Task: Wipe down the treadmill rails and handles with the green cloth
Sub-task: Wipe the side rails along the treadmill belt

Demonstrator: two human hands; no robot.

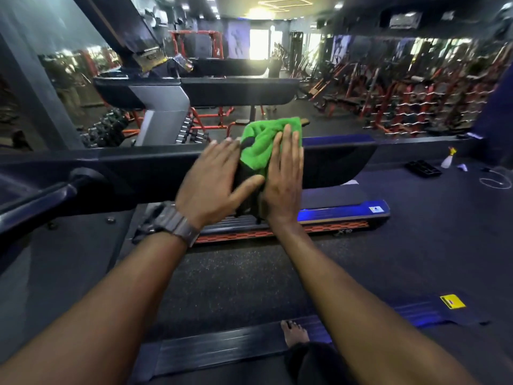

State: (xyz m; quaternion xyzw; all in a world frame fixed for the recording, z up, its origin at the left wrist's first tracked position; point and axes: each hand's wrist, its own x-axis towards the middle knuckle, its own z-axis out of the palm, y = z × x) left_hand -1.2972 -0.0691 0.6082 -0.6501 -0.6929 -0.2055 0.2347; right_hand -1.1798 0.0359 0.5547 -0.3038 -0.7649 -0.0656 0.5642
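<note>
A green cloth (262,143) lies draped over the black treadmill side rail (338,159), which runs across the middle of the view. My right hand (286,173) presses flat on the cloth with straight fingers. My left hand (213,179), with a watch on its wrist, rests flat on the rail just left of the cloth; its thumb reaches toward the cloth's lower edge. The left hand is slightly blurred. Part of the cloth is hidden under my right palm.
A curved handle (36,201) sticks out at the left. A second treadmill (194,90) stands behind. On the floor at right are a spray bottle (448,159) and a black tray (423,168). My bare foot (294,333) stands on the deck edge below.
</note>
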